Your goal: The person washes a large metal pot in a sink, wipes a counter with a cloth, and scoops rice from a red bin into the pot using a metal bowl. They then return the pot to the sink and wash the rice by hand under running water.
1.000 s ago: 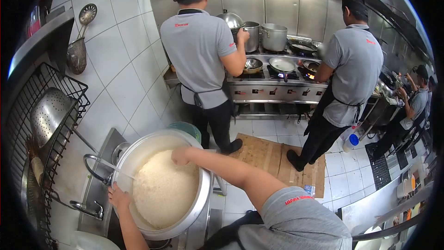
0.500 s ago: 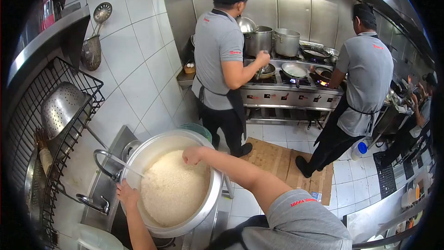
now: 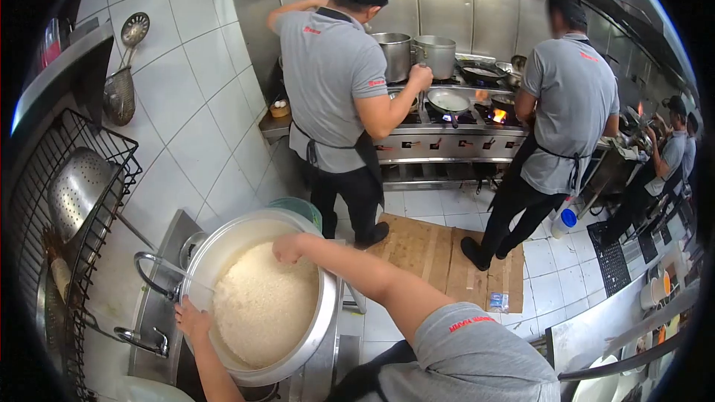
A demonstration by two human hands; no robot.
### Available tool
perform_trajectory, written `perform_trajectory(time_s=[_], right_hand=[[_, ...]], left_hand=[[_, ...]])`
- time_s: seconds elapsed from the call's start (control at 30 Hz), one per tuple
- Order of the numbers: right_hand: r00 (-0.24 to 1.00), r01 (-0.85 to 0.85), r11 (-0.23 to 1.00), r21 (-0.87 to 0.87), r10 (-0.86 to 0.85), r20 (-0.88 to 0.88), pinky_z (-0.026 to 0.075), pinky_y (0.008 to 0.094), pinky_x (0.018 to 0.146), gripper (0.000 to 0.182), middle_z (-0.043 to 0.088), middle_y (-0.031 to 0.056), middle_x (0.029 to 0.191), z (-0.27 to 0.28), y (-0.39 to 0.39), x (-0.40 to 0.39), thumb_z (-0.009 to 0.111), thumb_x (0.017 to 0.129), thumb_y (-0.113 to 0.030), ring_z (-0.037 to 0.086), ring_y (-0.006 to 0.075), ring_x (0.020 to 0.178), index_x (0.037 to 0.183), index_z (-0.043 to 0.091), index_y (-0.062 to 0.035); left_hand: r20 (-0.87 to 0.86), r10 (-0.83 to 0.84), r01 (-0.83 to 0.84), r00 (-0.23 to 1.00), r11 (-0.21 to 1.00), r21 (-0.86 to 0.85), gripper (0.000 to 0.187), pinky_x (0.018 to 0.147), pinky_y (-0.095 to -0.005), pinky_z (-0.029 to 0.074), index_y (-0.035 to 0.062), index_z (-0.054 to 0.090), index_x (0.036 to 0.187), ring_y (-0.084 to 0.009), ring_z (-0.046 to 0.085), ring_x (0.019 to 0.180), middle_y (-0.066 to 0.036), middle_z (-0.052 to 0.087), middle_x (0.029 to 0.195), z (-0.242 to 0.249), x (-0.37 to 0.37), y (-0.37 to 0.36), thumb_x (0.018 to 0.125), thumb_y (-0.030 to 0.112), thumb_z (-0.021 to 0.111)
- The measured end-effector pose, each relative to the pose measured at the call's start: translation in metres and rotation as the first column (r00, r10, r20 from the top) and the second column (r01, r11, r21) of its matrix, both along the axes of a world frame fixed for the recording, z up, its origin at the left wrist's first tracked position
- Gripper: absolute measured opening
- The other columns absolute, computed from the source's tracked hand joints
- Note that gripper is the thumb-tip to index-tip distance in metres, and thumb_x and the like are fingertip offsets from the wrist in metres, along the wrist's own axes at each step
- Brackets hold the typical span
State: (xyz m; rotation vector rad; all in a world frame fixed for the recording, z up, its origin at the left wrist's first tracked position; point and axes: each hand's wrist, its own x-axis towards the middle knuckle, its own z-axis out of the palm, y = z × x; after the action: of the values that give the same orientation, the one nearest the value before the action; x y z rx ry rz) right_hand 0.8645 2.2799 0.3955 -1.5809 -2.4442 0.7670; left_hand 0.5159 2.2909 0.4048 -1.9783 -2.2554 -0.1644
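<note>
A large metal pot [image 3: 323, 320] stands before me, with pale grains that look like rice [image 3: 264, 313] in cloudy water filling much of it. My left hand [image 3: 194, 320] grips its rim on the near left side. At the far side of the grain, my right hand [image 3: 289, 247] is closed, knuckles up; whatever lies inside its fingers is hidden. From the curved tap [image 3: 153, 268] at the left, a thin stream of water runs into the pot.
A wire rack [image 3: 89, 253] with a colander [image 3: 78, 182] is on the left wall. One co-worker [image 3: 331, 82] stands ahead at the stove [image 3: 417, 147], another [image 3: 570, 112] to the right. Flattened cardboard [image 3: 424, 253] covers part of the floor. A flame rises under a pan.
My view has shifted slightly. My right hand stays over the grain and my left at the rim. The nearer co-worker's left arm is now raised, and a larger flame shows on the stove.
</note>
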Motion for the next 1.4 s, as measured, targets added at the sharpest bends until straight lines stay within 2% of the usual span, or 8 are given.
perform_trajectory(time_s=[0.1,0.2,0.3,0.5,0.6,1.0,1.2,1.4], right_hand=[[0.999,0.002,1.0,-0.019,-0.002,0.043,0.045,0.0388,0.062,0.02,0.063,0.0153,0.07,-0.003,0.004,-0.002,0.05,0.065,-0.007,0.061,0.0293,0.066,0.078,0.065,-0.0018],[0.998,0.055,0.999,0.004,-0.054,-0.03,0.046,0.0382,0.064,0.024,0.064,0.0149,0.072,-0.022,0.014,-0.002,0.05,0.067,-0.008,0.061,0.0289,0.067,0.085,0.066,-0.003],[1.0,0.001,0.999,0.044,-0.001,0.011,0.047,0.0372,0.065,0.027,0.065,0.014,0.075,-0.025,0.017,0.0,0.051,0.068,-0.008,0.062,0.0272,0.069,0.09,0.066,-0.0044],[0.998,0.04,0.998,-0.055,-0.038,0.046,0.047,0.0354,0.062,0.025,0.065,0.0117,0.076,-0.005,0.005,-0.002,0.05,0.069,-0.005,0.063,0.0226,0.066,0.088,0.066,-0.0055],[0.997,0.075,0.996,-0.048,-0.076,-0.028,0.047,0.034,0.061,0.023,0.065,0.0108,0.075,-0.004,0.0,0.0,0.049,0.07,-0.006,0.062,0.0214,0.064,0.087,0.066,-0.006],[0.997,-0.018,0.999,-0.034,0.015,-0.08,0.046,0.034,0.059,0.022,0.064,0.0097,0.081,-0.015,0.001,0.004,0.053,0.069,-0.008,0.061,0.021,0.065,0.088,0.063,-0.0056],[0.996,-0.039,0.997,-0.069,0.033,-0.083,0.046,0.0332,0.058,0.023,0.064,0.0103,0.081,0.006,-0.011,0.002,0.053,0.069,-0.008,0.06,0.0202,0.064,0.09,0.062,-0.0039],[0.991,-0.067,0.994,-0.087,0.056,-0.12,0.045,0.0326,0.058,0.023,0.063,0.0094,0.082,-0.013,0.0,0.005,0.053,0.07,-0.01,0.06,0.0195,0.062,0.091,0.061,-0.0039]], left_hand=[[-0.002,0.012,-0.012,1.0,1.0,-0.029,0.07,0.09,-0.0478,0.035,0.0182,0.03,0.13,-0.0348,0.038,0.115,-0.017,0.031,0.131,0.003,0.001,-0.001,0.068,0.017,0.064],[0.006,0.005,-0.005,1.0,1.0,-0.02,0.071,0.09,-0.048,0.035,0.0182,0.03,0.13,-0.0348,0.038,0.114,-0.017,0.031,0.131,0.003,0.002,-0.002,0.068,0.017,0.064],[-0.004,0.008,-0.008,1.0,1.0,0.011,0.071,0.089,-0.0475,0.035,0.0179,0.03,0.13,-0.0347,0.039,0.113,-0.016,0.032,0.13,-0.003,0.0,0.001,0.068,0.016,0.064],[0.017,0.009,-0.009,1.0,1.0,-0.002,0.071,0.089,-0.0459,0.035,0.017,0.031,0.128,-0.0344,0.04,0.111,-0.016,0.033,0.128,0.002,0.003,-0.001,0.066,0.015,0.064],[0.007,0.004,-0.004,1.0,1.0,0.03,0.07,0.089,-0.0451,0.035,0.0172,0.032,0.127,-0.0339,0.04,0.111,-0.016,0.033,0.128,0.002,0.003,-0.004,0.065,0.016,0.064],[0.031,-0.026,0.024,0.999,0.998,0.059,0.066,0.091,-0.046,0.033,0.0167,0.034,0.127,-0.0333,0.037,0.116,-0.016,0.032,0.131,0.003,0.003,-0.009,0.068,0.017,0.064],[0.017,-0.011,0.01,1.0,0.999,0.045,0.067,0.092,-0.0458,0.032,0.017,0.034,0.127,-0.0336,0.037,0.116,-0.017,0.034,0.13,0.005,0.005,-0.01,0.068,0.017,0.064],[0.025,-0.011,0.01,1.0,0.999,0.046,0.065,0.091,-0.046,0.032,0.0165,0.034,0.126,-0.0345,0.038,0.115,-0.018,0.034,0.13,0.004,0.004,-0.009,0.068,0.017,0.064]])
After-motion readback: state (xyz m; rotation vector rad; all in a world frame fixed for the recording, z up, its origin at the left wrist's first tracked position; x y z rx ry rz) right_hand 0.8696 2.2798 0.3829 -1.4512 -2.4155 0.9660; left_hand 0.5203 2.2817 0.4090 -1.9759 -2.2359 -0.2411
